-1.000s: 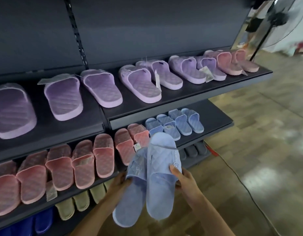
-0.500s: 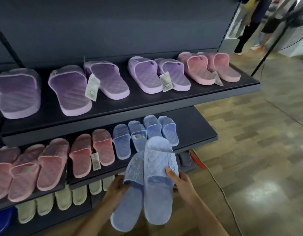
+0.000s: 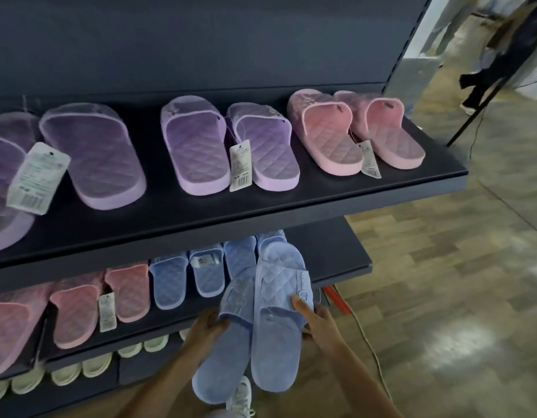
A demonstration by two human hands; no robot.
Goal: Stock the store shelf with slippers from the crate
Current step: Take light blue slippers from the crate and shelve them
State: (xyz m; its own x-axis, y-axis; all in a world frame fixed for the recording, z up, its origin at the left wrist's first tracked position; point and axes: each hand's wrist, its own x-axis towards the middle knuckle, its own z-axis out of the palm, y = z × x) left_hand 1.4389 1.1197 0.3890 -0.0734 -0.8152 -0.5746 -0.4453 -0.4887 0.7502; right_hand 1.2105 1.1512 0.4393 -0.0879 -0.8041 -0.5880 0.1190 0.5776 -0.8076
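Sneaker (image 3: 241,396), white, at the bottom edge under the held pair. Cable (image 3: 366,339), pale, on the wood-look floor (image 3: 442,267) to the right. Lowest shelf (image 3: 134,369): cream slippers (image 3: 95,365). Middle shelf (image 3: 339,274): pink slippers (image 3: 77,312) left, blue slippers (image 3: 170,282) right. Top shelf (image 3: 291,206), overhanging: lilac slippers (image 3: 197,146), one pink pair (image 3: 327,137), all tagged.

Held pair (image 3: 276,336): two light-blue quilted slides, overlapping, toes up against the middle shelf's front edge. Left hand (image 3: 208,325) grips the left slide's side. Right hand (image 3: 317,322) curls round the right slide, thumb on its strap.
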